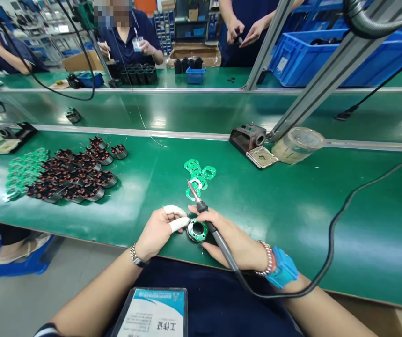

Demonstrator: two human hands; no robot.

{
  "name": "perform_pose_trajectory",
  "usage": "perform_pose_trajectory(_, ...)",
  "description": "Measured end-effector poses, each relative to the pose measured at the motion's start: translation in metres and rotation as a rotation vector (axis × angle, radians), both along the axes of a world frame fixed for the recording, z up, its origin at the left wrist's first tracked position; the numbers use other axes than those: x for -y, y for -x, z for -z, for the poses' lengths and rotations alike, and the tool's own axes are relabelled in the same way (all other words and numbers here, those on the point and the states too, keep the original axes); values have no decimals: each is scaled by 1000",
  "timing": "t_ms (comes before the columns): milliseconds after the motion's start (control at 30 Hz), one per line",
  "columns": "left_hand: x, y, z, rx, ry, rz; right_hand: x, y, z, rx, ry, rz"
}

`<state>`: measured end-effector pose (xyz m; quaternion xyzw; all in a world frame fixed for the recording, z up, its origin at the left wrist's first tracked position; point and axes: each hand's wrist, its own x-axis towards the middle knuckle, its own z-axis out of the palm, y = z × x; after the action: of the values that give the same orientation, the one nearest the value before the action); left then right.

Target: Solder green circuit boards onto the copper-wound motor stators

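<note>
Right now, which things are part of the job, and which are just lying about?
Part of the job:
dark-handled soldering iron in the right hand
green ring-shaped circuit board
loose green ring boards
dark copper-wound coils

Just lying about:
clear plastic jar
blue plastic crate

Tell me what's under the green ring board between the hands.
The ring board sits on a dark round part, seen only at its edge; the board hides the rest.
</note>
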<state>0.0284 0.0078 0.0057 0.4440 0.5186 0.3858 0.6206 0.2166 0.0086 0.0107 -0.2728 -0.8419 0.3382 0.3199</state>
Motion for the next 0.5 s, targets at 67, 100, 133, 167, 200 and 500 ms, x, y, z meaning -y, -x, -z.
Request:
perform_pose_trajectory(67,0,-1,-2,3,16,28,0,-1,-5,-28,-29,56)
perform_pose_trajectory(100,0,-1,-3,0,16,42,0,0,-6,-40,-54,96)
perform_pose_trajectory(133,-1,-2,-3,-6,15,56,0,2,-7,-42,-81,130)
perform_pose_trajectory(167,-1,-2,-3,-13,13,68,0,4,-7,-38,-109,155)
perform_pose_trajectory(200,-1,-2,-3,-20,11,78,0,6,-7,-31,-135,171)
perform_pose_trajectory(500,-1,1,-4,-89,-49,190,17,12,-7,-53,-39,274)
